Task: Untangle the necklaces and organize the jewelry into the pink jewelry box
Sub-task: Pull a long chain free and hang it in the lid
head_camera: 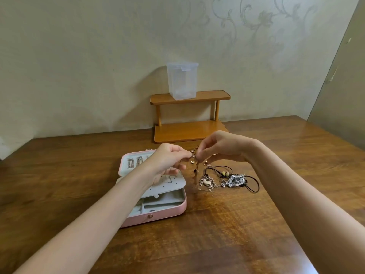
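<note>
The rose-gold charm chain hung in the air just right of the pink jewelry box, held up at its top by both hands, with its loose tail dangling down to just above the desk. Small charms clustered at the top, between the two sets of fingertips. The left hand, reaching across the box's open lid, pinched the charm end between thumb and forefinger; the right hand came from the far side of the box and pinched the chain just beside it, fingers curled down. Both grips were narrow and closed on the chain.

The step looked like teasing this one chain free of knots before stowing it. To do that well, the pinches should stay light and close together, working one loop at a time, so the weight of the hanging tail helps the links fall open; pulling the hands apart hard would likely tighten any knot. Whether a knot remained there was too small to tell.

Further right of the box lay the remaining tangle: black cord, a silver feather-shaped pendant and pale chains, still on the desk. In the box's lid, tassel earrings already hung, and a thin chain lay on the perforated tray. Behind the box stood a small wooden shelf with a clear plastic container on top.
</note>
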The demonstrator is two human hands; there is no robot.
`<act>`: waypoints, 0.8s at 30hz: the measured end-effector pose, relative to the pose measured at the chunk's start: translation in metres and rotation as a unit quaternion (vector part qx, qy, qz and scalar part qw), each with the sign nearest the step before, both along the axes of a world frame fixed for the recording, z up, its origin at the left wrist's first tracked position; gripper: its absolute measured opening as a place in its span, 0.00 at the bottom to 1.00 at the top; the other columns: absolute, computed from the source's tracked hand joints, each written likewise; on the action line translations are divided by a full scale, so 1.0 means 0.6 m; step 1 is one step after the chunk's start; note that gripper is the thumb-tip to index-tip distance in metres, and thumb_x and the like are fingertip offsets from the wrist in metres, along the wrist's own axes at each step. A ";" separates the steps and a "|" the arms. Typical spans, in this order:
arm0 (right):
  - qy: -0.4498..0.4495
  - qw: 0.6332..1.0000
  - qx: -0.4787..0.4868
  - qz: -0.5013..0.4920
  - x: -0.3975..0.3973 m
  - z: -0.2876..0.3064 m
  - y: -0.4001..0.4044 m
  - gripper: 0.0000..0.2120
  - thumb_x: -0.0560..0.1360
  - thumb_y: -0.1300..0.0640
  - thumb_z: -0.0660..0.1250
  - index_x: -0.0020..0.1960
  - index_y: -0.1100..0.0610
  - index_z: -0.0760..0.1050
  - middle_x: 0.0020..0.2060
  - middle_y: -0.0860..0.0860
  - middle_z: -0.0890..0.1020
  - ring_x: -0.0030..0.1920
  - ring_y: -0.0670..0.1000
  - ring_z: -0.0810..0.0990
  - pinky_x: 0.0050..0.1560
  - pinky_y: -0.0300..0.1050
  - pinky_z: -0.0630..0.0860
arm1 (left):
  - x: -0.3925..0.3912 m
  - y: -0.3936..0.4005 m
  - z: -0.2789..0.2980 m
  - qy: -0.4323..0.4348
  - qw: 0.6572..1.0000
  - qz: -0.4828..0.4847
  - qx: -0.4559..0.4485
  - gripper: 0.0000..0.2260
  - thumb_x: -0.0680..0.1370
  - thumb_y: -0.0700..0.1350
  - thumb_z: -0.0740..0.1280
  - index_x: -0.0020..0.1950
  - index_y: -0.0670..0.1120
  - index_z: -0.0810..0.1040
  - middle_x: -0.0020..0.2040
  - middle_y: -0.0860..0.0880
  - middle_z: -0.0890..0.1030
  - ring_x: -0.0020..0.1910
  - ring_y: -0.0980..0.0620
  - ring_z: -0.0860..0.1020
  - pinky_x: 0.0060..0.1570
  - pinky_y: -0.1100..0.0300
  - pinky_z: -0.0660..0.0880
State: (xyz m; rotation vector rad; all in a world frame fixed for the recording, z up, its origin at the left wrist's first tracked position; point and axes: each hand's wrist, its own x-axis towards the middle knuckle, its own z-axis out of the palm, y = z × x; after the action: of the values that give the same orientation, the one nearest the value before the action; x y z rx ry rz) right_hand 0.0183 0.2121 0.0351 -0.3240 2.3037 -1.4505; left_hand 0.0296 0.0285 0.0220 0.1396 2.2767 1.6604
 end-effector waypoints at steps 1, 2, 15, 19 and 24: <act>0.001 1.000 -0.008 0.001 -0.002 -0.003 0.000 0.02 0.73 0.66 0.68 0.44 0.63 0.79 0.40 0.54 0.83 0.43 0.49 0.81 0.51 0.43 0.78 | 0.000 0.001 -0.002 0.005 1.000 0.006 0.013 0.04 0.76 0.43 0.69 0.45 0.44 0.80 0.37 0.50 0.79 0.26 0.60 0.74 0.24 0.69 0.67; -0.001 1.000 -0.016 0.003 -0.002 -0.006 0.000 0.02 0.73 0.66 0.68 0.44 0.63 0.79 0.40 0.55 0.83 0.43 0.49 0.81 0.50 0.43 0.78 | 0.000 0.002 -0.004 0.007 0.999 0.010 0.032 0.03 0.76 0.42 0.69 0.44 0.44 0.80 0.36 0.50 0.78 0.27 0.60 0.73 0.23 0.69 0.66; 0.004 0.998 0.055 0.005 0.000 0.004 0.009 0.03 0.72 0.65 0.69 0.42 0.59 0.81 0.38 0.50 0.82 0.37 0.45 0.77 0.38 0.35 0.76 | -0.006 0.008 -0.006 0.090 0.995 0.012 -0.037 0.03 0.75 0.42 0.68 0.43 0.43 0.79 0.26 0.51 0.71 0.21 0.59 0.64 0.23 0.67 0.60; 0.011 1.000 -0.006 -0.019 0.000 0.001 0.010 0.05 0.73 0.65 0.67 0.41 0.60 0.81 0.37 0.50 0.82 0.37 0.44 0.78 0.39 0.37 0.75 | -0.009 0.006 -0.016 0.113 0.992 0.007 -0.059 0.03 0.75 0.43 0.68 0.41 0.46 0.79 0.29 0.51 0.73 0.28 0.57 0.67 0.26 0.65 0.63; 0.009 1.000 -0.010 -0.002 -0.003 -0.012 0.005 0.03 0.74 0.65 0.67 0.43 0.62 0.80 0.38 0.51 0.82 0.39 0.45 0.79 0.40 0.37 0.76 | -0.010 0.009 -0.012 0.009 0.995 0.024 0.099 0.04 0.76 0.37 0.66 0.41 0.42 0.78 0.34 0.48 0.78 0.34 0.55 0.76 0.29 0.68 0.73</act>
State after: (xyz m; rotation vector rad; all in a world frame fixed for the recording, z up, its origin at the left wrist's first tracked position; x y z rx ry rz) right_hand 0.0162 0.2148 0.0276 -0.3407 2.3063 -1.4801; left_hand 0.0239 0.0338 0.0150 0.1473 2.1402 1.9138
